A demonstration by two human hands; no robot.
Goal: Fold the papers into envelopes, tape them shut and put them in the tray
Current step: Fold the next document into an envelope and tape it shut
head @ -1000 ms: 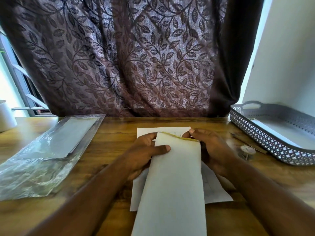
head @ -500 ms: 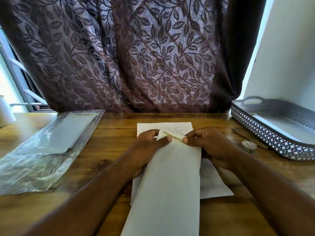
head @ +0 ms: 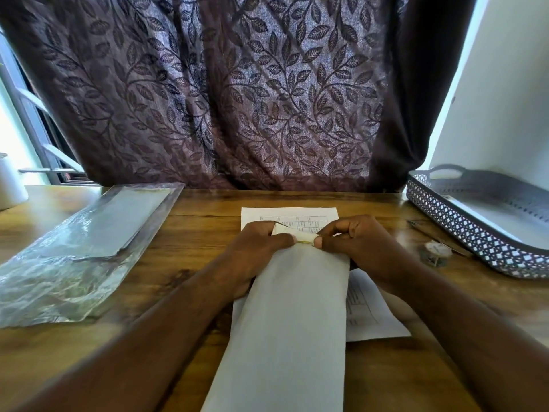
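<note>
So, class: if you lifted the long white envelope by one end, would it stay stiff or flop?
Probably flop: the envelope looks like thin paper, and its flap curls between the left hand and right hand. Likely light, and apt to slide on the printed sheet beneath.

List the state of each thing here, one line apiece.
envelope: far flap bent over, no tape on it
left hand: pinches the flap
right hand: pinches the flap
printed sheet: flat under the envelope
tray: holds a white flat piece
tape roll: lying beside the tray, untouched
plastic sleeve: flat, sheets inside
</note>
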